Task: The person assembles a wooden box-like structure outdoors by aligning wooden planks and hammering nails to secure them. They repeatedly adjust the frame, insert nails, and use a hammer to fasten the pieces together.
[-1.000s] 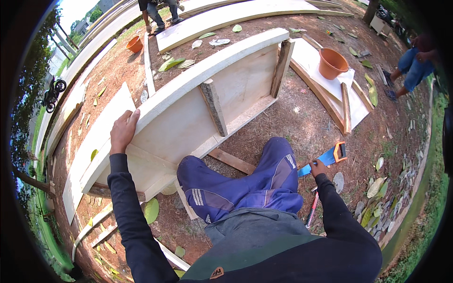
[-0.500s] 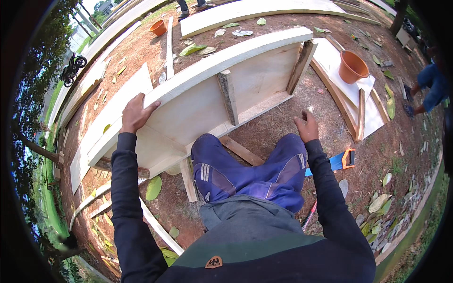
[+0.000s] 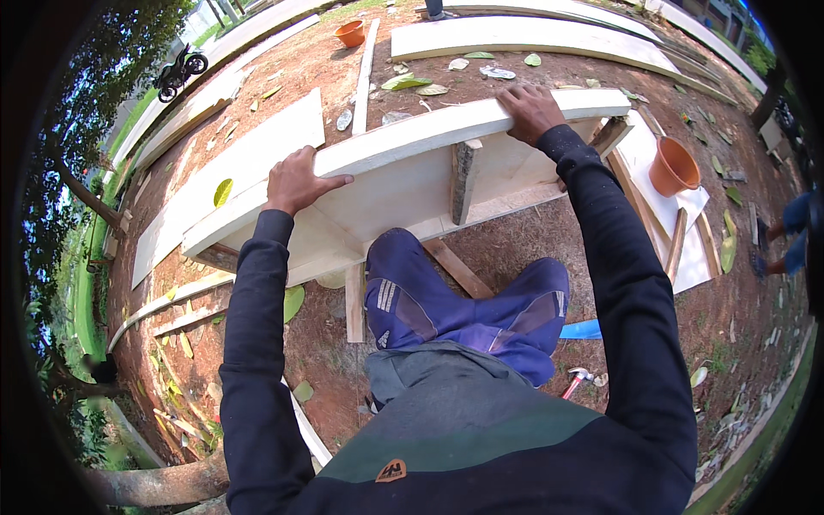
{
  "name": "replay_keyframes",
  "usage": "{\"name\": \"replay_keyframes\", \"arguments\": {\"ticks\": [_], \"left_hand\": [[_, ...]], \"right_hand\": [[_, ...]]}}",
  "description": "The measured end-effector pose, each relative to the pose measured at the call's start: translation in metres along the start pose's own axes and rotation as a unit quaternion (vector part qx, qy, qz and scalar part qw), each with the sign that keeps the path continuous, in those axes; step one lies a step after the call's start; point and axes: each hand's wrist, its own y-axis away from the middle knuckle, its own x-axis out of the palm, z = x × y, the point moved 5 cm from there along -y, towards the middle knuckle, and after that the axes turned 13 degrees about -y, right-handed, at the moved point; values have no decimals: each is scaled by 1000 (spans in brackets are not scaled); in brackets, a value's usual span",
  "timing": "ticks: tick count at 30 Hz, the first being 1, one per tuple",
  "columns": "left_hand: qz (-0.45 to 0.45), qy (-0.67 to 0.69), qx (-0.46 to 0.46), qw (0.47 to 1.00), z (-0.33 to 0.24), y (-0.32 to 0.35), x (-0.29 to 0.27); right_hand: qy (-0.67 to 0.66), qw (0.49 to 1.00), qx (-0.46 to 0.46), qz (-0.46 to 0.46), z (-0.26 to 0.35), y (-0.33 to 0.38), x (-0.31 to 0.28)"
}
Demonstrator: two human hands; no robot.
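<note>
A long pale wooden form (image 3: 403, 184) made of boards stands on its side on the red dirt in front of me, braced by a short upright batten (image 3: 464, 176). My left hand (image 3: 294, 180) grips its top edge near the left end. My right hand (image 3: 530, 110) grips the same top edge further right. Both arms are in dark long sleeves. My knees in blue trousers (image 3: 463, 305) are bent just below the form.
A hammer (image 3: 577, 381) and a blue tool (image 3: 582, 330) lie on the ground at my right. An orange pot (image 3: 674, 166) sits on a white board at right; another orange pot (image 3: 349, 33) is far back. Long boards (image 3: 532, 36) and leaves lie around. Another person's legs (image 3: 785, 240) show at right.
My right hand rose from the ground by the tools and took hold of the form's top edge. My left hand stayed on the edge. The view tilted forward over the form.
</note>
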Motion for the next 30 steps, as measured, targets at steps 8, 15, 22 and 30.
{"name": "replay_keyframes", "arguments": {"ticks": [8,15,22,30], "left_hand": [[-34,-19,-32,999,55,39,-12],[-38,32,-56,997,92,61,18],[-79,114,-60,989,125,63,38],[-4,21,-18,1000,108,66,19]], "right_hand": [[-42,997,-55,-46,58,-28,-20],[-55,995,-83,-23,91,-57,8],[-65,961,-128,-237,127,-35,29],[-319,875,312,186,154,227,253]]}}
